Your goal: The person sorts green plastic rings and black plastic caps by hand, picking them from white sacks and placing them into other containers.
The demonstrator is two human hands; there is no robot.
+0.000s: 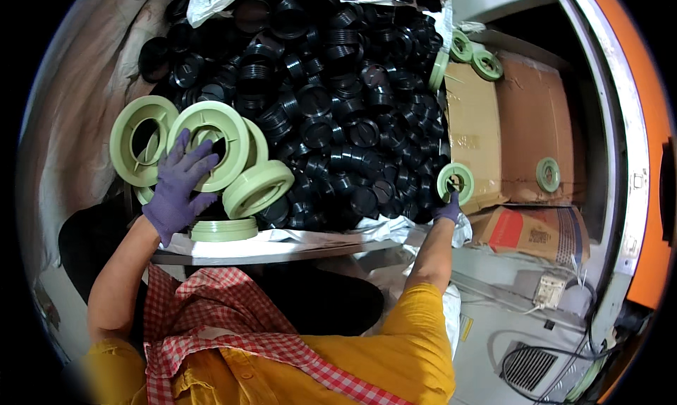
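Note:
My left hand [178,192], in a purple glove, lies with its fingers spread over a large light-green plastic ring [236,145]. Another wide green ring [121,145] sits left of it. A tilted ring [258,189] and a stack of rings [224,230] are close by on the right and below. At the right edge of the black heap, my right hand [447,209], also gloved, pinches the near rim of a smaller green ring [465,173]. The fingertips are partly hidden by the ring. Many round black threaded plastic caps [331,116] fill the space between the hands.
White sheeting [296,244] lines the heap's near edge. Cardboard [474,130] at the right carries several green rings [548,174]. A printed brown bag [532,230], a socket box [549,292] and a black cable [525,384] lie nearer. An orange machine panel [638,123] borders the right.

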